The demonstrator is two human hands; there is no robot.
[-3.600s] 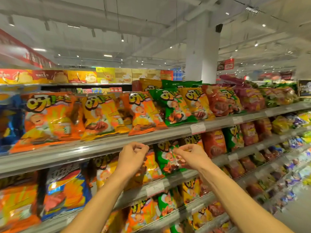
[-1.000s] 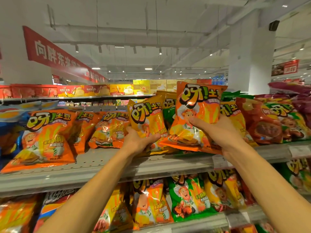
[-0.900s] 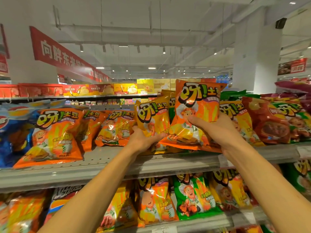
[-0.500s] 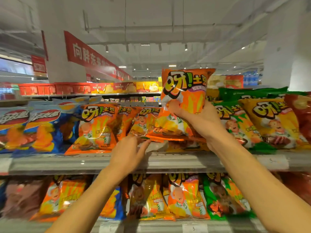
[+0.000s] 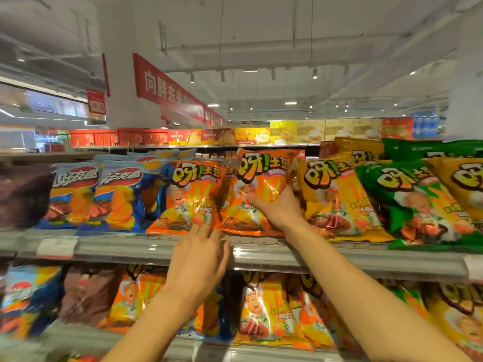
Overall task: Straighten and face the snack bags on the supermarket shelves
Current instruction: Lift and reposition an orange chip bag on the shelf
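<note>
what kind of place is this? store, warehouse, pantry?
A supermarket snack aisle, almost certainly. Tiered metal shelves carry rows of branded snack bags, price tags sit on the shelf edge, and a red hanging banner runs over the aisle. The right hand holds an orange bag; the left hand reaches toward the shelf.

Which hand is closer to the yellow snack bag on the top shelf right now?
Right. The right hand grips the orange bag directly beside the yellow bag; the left hand sits lower left, at the shelf edge.
</note>
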